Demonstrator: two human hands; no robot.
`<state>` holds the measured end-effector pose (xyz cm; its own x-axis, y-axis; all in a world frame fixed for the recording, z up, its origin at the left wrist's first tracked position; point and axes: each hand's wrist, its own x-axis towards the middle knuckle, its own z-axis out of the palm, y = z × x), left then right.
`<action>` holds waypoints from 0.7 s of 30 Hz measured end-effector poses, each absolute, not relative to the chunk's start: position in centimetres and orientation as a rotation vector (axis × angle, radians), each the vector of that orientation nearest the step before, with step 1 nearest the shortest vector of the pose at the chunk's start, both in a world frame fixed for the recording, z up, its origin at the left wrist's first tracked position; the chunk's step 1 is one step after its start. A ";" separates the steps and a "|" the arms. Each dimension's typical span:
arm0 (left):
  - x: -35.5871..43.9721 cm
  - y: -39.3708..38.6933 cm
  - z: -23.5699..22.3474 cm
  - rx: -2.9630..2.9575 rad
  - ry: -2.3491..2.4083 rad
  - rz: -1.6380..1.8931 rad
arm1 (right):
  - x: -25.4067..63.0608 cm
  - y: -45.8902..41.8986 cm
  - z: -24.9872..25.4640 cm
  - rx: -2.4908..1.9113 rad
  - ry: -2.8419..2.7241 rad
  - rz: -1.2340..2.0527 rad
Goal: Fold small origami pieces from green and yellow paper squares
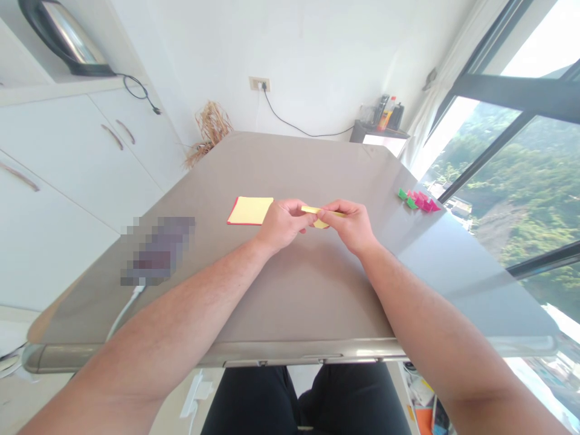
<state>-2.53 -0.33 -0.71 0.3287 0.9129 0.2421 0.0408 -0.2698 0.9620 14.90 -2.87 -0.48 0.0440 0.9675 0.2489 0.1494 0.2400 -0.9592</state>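
A small yellow sheet of paper [321, 224], partly folded, is held between both hands just above the table. My left hand [284, 225] pinches its left end with thumb and fingers. On its right end my right hand [348, 223] is closed, the thumb pressing along the top edge. Fingers cover much of the sheet, so its full shape is hidden. To the left, a pad of yellow paper [250, 211] with a red edge lies flat on the table, its right side behind my left hand.
Several pink and green folded paper pieces [420, 200] sit at the table's right edge, near the window [489, 175]. A blurred-out object [158, 251] with a white cable [124, 314] lies at left. Bottles [387, 113] stand on a small cabinet beyond the grey-brown table [308, 163].
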 end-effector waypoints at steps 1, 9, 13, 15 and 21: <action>-2.5 -0.3 -0.7 1.597 0.875 1.099 | 15.0 -2.8 -0.6 -1.156 -1.364 0.910; -2.8 0.0 -0.8 1.707 0.992 1.059 | 15.2 -2.8 -0.2 -1.256 -1.421 0.888; -2.9 0.1 -0.7 1.736 1.028 1.024 | 15.1 -3.1 0.2 -1.301 -1.440 0.899; -2.9 0.2 -0.7 1.648 0.955 1.045 | 15.1 -3.1 0.1 -1.303 -1.426 0.899; -2.4 0.0 -0.9 1.488 0.854 1.108 | 14.6 -2.9 -0.5 -1.307 -1.355 0.851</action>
<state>-2.41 -0.05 -0.87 0.3172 0.9265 0.2023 -0.0402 -0.2000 0.9790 14.62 -2.93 -0.45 0.1152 0.9744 0.1931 0.2495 0.1598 -0.9551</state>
